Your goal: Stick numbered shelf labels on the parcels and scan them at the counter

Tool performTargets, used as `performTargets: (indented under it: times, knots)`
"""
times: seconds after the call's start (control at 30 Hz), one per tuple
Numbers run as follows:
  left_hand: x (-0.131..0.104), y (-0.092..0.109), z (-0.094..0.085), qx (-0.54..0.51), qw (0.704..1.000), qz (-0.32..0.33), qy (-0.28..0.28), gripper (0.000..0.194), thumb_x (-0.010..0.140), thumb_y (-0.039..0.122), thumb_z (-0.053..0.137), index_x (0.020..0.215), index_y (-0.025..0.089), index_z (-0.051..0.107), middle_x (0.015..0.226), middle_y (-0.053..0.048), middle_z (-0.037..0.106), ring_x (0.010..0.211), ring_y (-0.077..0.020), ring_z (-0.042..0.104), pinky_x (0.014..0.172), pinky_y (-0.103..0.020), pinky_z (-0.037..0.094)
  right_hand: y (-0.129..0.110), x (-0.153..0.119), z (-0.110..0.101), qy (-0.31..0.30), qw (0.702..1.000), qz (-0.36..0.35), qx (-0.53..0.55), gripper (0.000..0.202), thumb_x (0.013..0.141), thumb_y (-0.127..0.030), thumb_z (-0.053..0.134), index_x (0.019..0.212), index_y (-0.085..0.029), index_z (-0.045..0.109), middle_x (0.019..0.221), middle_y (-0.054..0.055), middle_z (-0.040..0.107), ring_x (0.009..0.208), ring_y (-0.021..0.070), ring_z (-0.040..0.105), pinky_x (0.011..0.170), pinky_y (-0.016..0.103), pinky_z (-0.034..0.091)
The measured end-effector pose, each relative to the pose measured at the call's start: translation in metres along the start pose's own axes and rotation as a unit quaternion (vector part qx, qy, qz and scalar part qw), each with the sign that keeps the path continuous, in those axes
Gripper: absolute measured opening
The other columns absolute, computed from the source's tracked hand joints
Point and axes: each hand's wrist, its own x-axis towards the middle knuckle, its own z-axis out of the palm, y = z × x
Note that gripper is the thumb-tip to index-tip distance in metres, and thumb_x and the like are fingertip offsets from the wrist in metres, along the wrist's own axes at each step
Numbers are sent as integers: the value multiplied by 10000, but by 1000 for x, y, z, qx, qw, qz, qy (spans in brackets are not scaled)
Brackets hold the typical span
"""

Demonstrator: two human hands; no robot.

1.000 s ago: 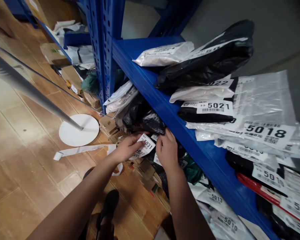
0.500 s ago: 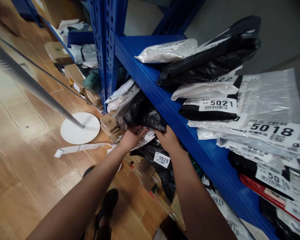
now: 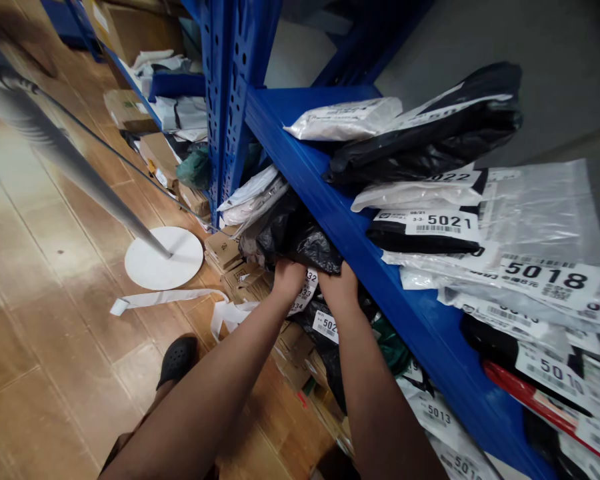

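Both hands reach in beneath the blue upper shelf, at the front edge of a crumpled black plastic parcel point(image 3: 300, 237). My left hand point(image 3: 289, 277) is closed at the top of a strip of printed number labels point(image 3: 306, 293), which hangs beside its wrist; its fingertips are hidden under the parcel. Just to the right, my right hand point(image 3: 341, 287) is closed at the parcel's right corner, with most of its fingers out of sight. Below them lies another black parcel with a white number label point(image 3: 326, 325).
On the blue shelf point(image 3: 380, 280) lie several labelled bags, one marked 5018 point(image 3: 545, 273). A perforated blue upright point(image 3: 230, 100) stands at its left end. Brown cartons point(image 3: 225, 248) sit low beneath. A grey pole rises from a round white base point(image 3: 155, 267) on the wooden floor.
My left hand has moved right, closer to my right hand, and its fingers have gone under the black parcel. Labels further down the strip now show. The view has shifted slightly.
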Motion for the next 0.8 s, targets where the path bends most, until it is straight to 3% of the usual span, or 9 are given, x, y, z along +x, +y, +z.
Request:
performTargets:
  times: [0.13,0.27,0.47,0.53,0.6,0.67,0.73,0.8]
  knots:
    - [-3,4,-7,2,1000,-30,3,159,732,215,558,785,161,698,814,-72,726,984,-260,622,882,-368,472,-7,-4,6,60,997,38,14,320,720,-284,542,969,-135,675,907,156,711,971,334,620,966,529,421]
    - [-13,8,-21,36,998,-55,-3,149,703,277,607,639,150,651,660,-27,672,768,-230,622,690,-307,478,-11,-7,10,58,998,23,-16,251,714,-285,536,809,-125,705,786,165,705,893,340,637,889,495,475]
    - [-64,0,-49,102,993,-53,-37,304,740,449,586,659,158,627,554,12,583,562,-148,531,514,-239,363,-9,-14,13,109,992,13,-56,209,714,-269,529,756,-137,685,756,161,692,876,359,633,882,527,466]
    - [-81,-4,-61,115,990,-25,-76,299,775,443,574,697,162,640,588,8,605,574,-140,533,531,-234,370,-11,-25,12,148,986,18,-70,219,737,-304,575,826,-125,667,816,182,685,876,368,627,842,539,477]
    - [-90,-4,-71,86,990,20,-109,282,810,429,564,783,168,669,693,-13,654,656,-149,571,598,-235,415,-19,-38,8,212,975,2,-64,229,764,-299,625,921,-133,620,861,165,670,841,320,638,763,474,518]
    - [-90,-1,-77,41,990,71,-117,263,845,403,539,849,174,668,822,-42,674,765,-163,597,695,-248,451,-32,-46,3,266,959,-79,-53,226,756,-212,678,954,-176,575,833,91,657,764,232,647,696,368,537]
    - [-83,5,-80,15,986,122,-117,242,873,377,505,876,178,643,987,-76,667,920,-186,596,823,-281,451,-45,-44,-4,266,945,-178,-71,279,751,-110,675,992,-195,562,861,65,662,797,196,652,728,330,534]
    - [-73,13,-80,26,979,159,-128,218,883,360,486,902,192,622,1197,-97,610,1104,-215,534,953,-330,398,-54,-33,-9,203,944,-230,-122,310,791,-74,610,1078,-180,563,1024,113,673,998,233,626,838,370,506]
